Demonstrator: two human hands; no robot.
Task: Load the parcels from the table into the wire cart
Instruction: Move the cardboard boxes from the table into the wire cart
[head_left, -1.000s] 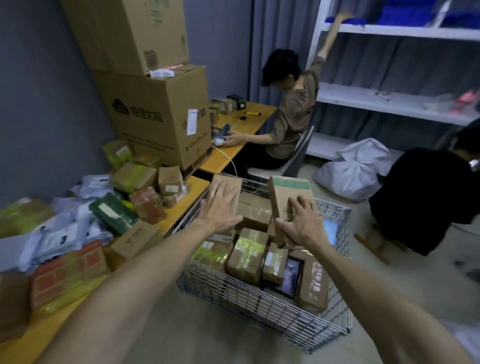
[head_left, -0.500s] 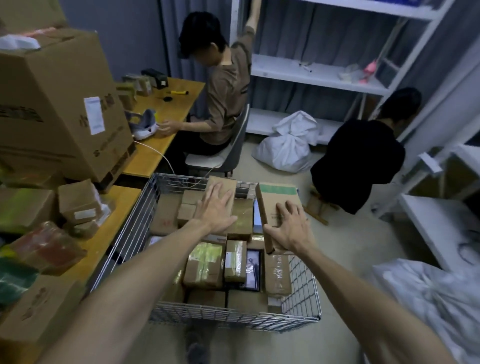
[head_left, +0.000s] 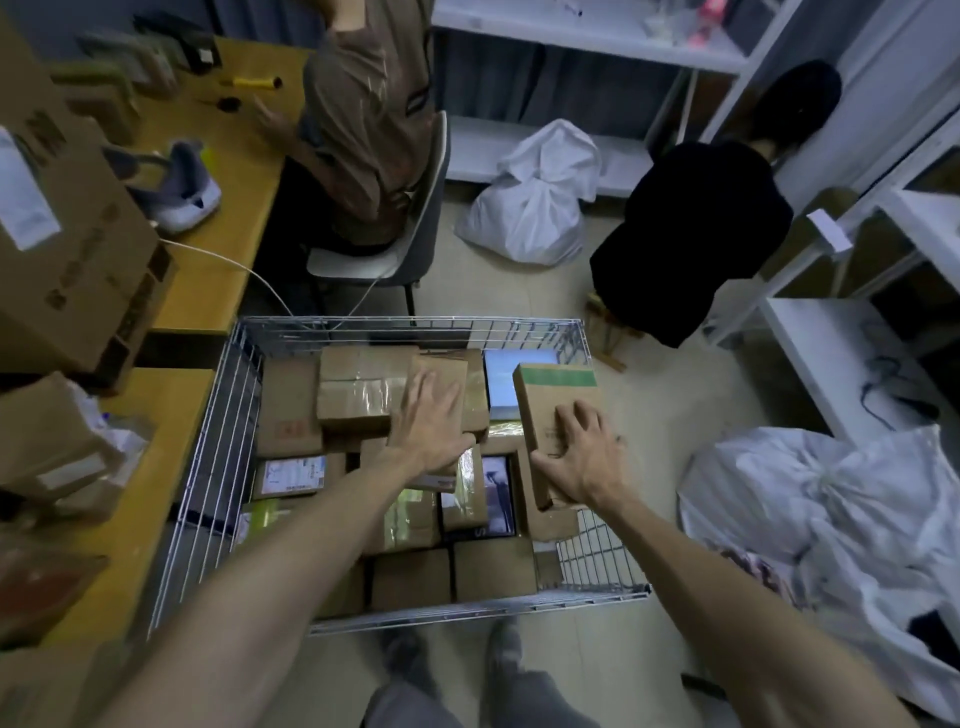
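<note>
My right hand (head_left: 582, 457) lies on a long brown cardboard box with a green stripe (head_left: 558, 400). My fingers are spread out flat on top, and my thumb sits at its left edge. This box is at the right side of the silver wire cart (head_left: 234, 415). Its long side runs away from me, and the green end points to the far wall of the cart.

My left hand (head_left: 431, 421) is open too, with straight fingers resting on a flat brown taped box (head_left: 470, 379) on top of the pile. That box also points away from me.

There is one cart. It holds more than ten parcels, packed too tight for me to count them all. More brown boxes (head_left: 52, 441) sit on the yellow wooden table (head_left: 171, 415) at my left.
</note>
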